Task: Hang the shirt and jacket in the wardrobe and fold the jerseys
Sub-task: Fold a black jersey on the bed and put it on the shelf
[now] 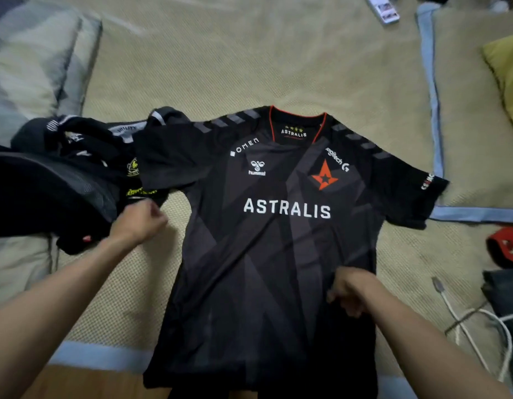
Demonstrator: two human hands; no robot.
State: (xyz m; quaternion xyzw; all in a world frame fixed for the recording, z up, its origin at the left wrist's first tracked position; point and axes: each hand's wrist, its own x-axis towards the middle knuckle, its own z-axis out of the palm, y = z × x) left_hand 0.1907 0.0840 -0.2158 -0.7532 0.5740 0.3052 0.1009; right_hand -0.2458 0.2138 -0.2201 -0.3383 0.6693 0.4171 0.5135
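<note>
Jersey: the black Astralis jersey [278, 240] lies front-up and spread flat on the woven bed mat [249, 67], collar toward 12 o'clock, hem toward 6 o'clock at the mat's near edge.
Sleeves: both lie out sideways; the one at 9 o'clock overlaps the dark pile, the one at 3 o'clock reaches onto a blue-edged cushion [479, 139].
Left hand: the left hand [140, 220] sits at 9 o'clock of the jersey, just below its sleeve, curled closed; whether the fingers pinch cloth I cannot tell.
Right hand: the right hand [350, 289] rests on the lower front at about 5 o'clock, fingers bent down and apparently bunching the fabric.
Other clothes: a heap of dark garments [62, 168] with yellow print lies at 9 o'clock, touching the sleeve.
Clutter: a white cable [474, 326] lies at 4 o'clock, clear of the jersey.
Handling: judged thin, light, limp and slick sports knit; it should slide and wrinkle easily and will not hold a crease unaided.
Where to hold: likely best pinched at a shoulder seam and the matching hem corner, so 1 side folds over in 1 straight line.
Stage: seemingly smoothing before the 1st fold.
</note>
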